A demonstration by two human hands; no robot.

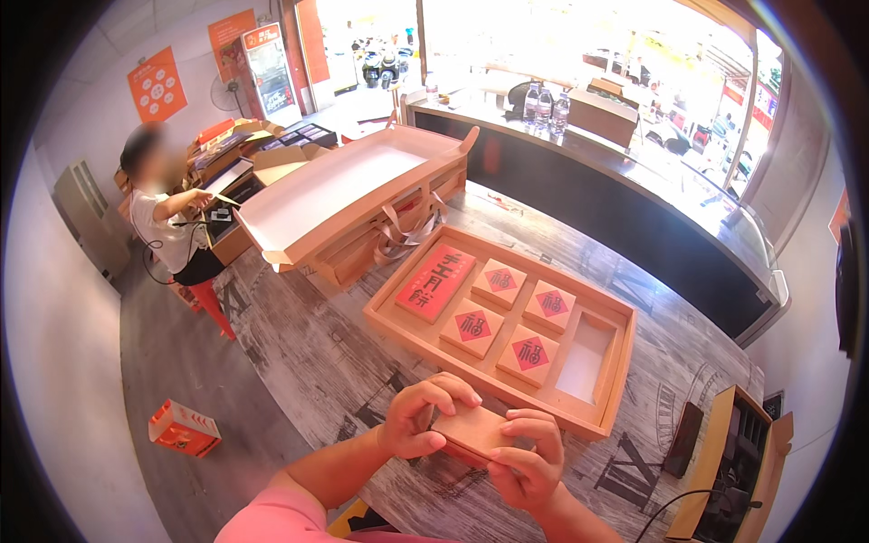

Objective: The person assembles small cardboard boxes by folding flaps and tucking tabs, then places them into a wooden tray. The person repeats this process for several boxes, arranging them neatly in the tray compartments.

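Observation:
Between my two hands is a small flat cardboard box [472, 429], held just off the near long side of a tray. My left hand [425, 414] grips its left end, fingers over the top and thumb at the near edge. The right end is pinched by my right hand [528, 457]. Beyond them lies the shallow kraft cardboard tray [507, 395]. Inside it, a long red-topped box [436, 282] fills the left side, and several small square boxes with red diamond labels, such as this one [529, 354], sit in the middle. The right slot [586, 358] shows a pale bottom.
A large open carton [344, 195] with ribbon handles [407, 233] stands beyond the tray. At the right edge is a box of dark items [733, 462] with a cable. A person [167, 213] works among cartons at left. Water bottles [546, 106] stand on the far counter.

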